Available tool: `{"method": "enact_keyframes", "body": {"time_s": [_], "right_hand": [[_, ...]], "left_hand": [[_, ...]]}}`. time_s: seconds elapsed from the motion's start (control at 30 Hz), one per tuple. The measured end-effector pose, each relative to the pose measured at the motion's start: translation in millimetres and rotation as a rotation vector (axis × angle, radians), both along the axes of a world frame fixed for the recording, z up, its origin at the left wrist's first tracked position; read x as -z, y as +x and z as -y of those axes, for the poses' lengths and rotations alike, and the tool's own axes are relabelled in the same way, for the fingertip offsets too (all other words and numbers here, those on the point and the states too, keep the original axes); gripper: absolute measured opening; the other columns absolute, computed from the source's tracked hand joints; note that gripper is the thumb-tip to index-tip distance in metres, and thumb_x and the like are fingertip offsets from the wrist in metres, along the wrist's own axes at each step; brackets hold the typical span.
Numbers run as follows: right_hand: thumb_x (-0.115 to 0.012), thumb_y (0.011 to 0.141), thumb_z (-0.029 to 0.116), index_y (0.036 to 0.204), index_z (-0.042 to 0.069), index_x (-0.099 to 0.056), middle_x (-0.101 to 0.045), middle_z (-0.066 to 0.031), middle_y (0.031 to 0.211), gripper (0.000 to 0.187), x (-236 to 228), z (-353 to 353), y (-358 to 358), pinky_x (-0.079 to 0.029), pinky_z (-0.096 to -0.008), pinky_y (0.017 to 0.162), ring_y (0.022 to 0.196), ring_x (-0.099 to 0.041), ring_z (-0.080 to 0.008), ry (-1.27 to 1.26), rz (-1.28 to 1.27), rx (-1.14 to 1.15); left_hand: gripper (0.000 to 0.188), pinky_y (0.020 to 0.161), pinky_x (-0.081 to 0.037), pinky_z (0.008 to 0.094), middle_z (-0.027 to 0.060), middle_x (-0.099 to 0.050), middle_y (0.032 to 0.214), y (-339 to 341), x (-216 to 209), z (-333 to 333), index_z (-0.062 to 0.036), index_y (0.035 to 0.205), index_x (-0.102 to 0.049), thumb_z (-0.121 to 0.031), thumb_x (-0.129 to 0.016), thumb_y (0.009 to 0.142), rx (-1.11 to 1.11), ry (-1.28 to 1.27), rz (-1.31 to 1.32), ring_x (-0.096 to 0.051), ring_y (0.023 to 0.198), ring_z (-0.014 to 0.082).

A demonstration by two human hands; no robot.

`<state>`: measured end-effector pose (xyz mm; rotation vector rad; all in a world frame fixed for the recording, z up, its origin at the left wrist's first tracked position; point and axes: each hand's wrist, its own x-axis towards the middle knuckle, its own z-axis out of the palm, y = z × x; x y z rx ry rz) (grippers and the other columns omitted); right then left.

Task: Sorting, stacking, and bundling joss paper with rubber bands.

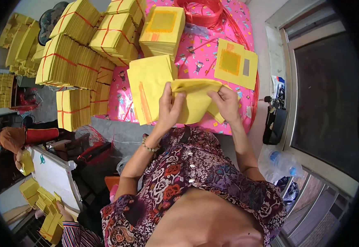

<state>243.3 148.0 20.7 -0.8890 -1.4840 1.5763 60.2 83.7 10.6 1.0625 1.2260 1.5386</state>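
Note:
Between my two hands is a folded piece of yellow paper (196, 103), whose upper edge gapes a little like a pocket. My left hand (171, 108) grips its left side, thumb in front and fingers behind. At the upper right, my right hand (227, 103) pinches the paper's edge. Just left of it lies a loose pile of yellow paper (150, 82) with an orange strip on the top sheet. Part of another yellow sheet (216, 112) shows under my right hand. Whether the held paper is one layer or several, I cannot tell.
Yellow paper bundles (70, 59) tied with red string are stacked left on the pink patterned table (198, 53). A printed stack (163, 31), red strapping coil (200, 14) and flat yellow sheets (235, 64) lie beyond. Co-workers handle yellow paper at a white-topped table (53, 177).

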Motion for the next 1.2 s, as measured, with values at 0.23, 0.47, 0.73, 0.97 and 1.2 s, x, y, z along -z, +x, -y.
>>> {"method": "enact_keyframes", "body": {"time_s": [0.23,0.47,0.73,0.97,1.2], "right_hand": [[-0.059,0.092,0.013,0.103,-0.006,-0.064,-0.067,-0.0037,0.090,0.022,28.7,0.1,10.3,-0.048,-0.0212,0.069,0.079,-0.060,-0.0062,-0.158,0.034,-0.014],[-0.061,0.092,0.020,0.100,-0.006,-0.065,-0.068,-0.0031,0.086,0.028,43.9,12.7,29.9,-0.048,-0.0213,0.065,0.075,-0.058,-0.0050,-0.315,0.156,-0.019],[-0.061,0.092,0.024,0.101,-0.004,-0.066,-0.068,-0.0020,0.085,0.030,49.6,29.5,44.6,-0.048,-0.0219,0.061,0.072,-0.060,-0.0058,-0.443,0.143,0.048],[-0.061,0.091,0.023,0.103,-0.001,-0.065,-0.067,-0.0022,0.084,0.028,59.6,42.7,50.9,-0.050,-0.0222,0.062,0.072,-0.060,-0.0064,-0.434,0.268,0.065],[-0.060,0.091,0.018,0.104,-0.001,-0.063,-0.066,-0.0040,0.088,0.023,86.9,66.8,54.2,-0.053,-0.0253,0.067,0.076,-0.062,-0.0086,-0.429,0.107,0.177]], "left_hand": [[0.022,0.083,-0.044,0.0251,0.0064,-0.059,0.104,8.9,12.0,-17.7,0.0000,0.114,-0.048,-0.006,-0.051,0.094,0.066,-0.080,0.105,-0.053,0.095,0.0095],[0.031,0.091,-0.045,0.0294,0.0089,-0.059,0.117,18.9,29.0,-33.1,-0.0009,0.124,-0.046,-0.007,-0.049,0.095,0.170,-0.248,0.267,-0.057,0.106,0.0154],[0.029,0.087,-0.048,0.0303,0.0088,-0.061,0.114,36.6,44.3,-45.1,-0.0014,0.123,-0.047,-0.007,-0.049,0.094,0.196,-0.339,0.282,-0.059,0.101,0.0151],[0.024,0.084,-0.048,0.0290,0.0080,-0.061,0.110,42.6,63.8,-49.6,-0.0022,0.118,-0.048,-0.007,-0.049,0.094,0.176,-0.313,0.243,-0.060,0.097,0.0143],[0.022,0.086,-0.046,0.0277,0.0063,-0.061,0.108,44.0,67.5,-55.0,-0.0033,0.116,-0.049,-0.007,-0.050,0.094,0.125,-0.321,0.218,-0.057,0.098,0.0120]]}}
